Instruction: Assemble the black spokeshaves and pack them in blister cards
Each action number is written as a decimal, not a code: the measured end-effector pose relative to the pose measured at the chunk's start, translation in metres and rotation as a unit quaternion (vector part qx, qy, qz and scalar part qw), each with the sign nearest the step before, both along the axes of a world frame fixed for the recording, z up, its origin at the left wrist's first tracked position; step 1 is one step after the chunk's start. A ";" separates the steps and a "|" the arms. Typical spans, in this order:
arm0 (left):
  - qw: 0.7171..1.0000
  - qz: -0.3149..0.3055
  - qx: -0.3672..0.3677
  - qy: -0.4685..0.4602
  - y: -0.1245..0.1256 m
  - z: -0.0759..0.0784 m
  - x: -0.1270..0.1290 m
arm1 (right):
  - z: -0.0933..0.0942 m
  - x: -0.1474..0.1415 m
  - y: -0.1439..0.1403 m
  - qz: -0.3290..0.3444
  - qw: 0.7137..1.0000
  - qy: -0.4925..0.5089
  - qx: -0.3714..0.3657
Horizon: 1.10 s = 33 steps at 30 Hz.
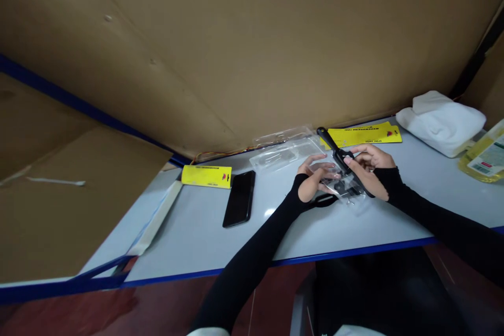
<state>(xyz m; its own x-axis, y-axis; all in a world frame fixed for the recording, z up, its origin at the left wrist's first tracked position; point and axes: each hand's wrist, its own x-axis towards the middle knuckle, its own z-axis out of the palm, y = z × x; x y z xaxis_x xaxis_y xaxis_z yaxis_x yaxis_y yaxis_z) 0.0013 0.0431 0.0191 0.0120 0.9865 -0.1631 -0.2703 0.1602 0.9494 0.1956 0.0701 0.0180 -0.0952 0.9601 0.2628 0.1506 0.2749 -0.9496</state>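
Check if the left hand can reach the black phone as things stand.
Probably yes: the black phone lies uncovered on the table, with nothing visible between it and the left hand, though that hand seems busy with clear plastic.

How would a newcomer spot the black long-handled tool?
On the pale grey table, find the yellow printed cards at right. In front, the right hand grips the black tool, its rounded handle angled toward them, unlike the flat black phone lying leftward.

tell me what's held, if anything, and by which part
The right hand holds a black tool near its middle. The left hand is at the clear plastic; whether it grips cannot be told.
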 end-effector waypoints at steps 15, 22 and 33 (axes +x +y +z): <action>0.990 0.009 0.048 -0.132 -0.007 -0.020 0.017 | -0.013 0.010 0.007 -0.057 0.902 -0.261 0.339; 0.988 0.015 0.001 -0.152 -0.009 -0.016 0.016 | -0.009 0.010 0.006 -0.018 0.920 -0.237 0.313; 0.993 0.024 0.019 -0.115 -0.008 -0.020 0.014 | -0.013 0.008 0.006 0.047 0.917 -0.220 0.329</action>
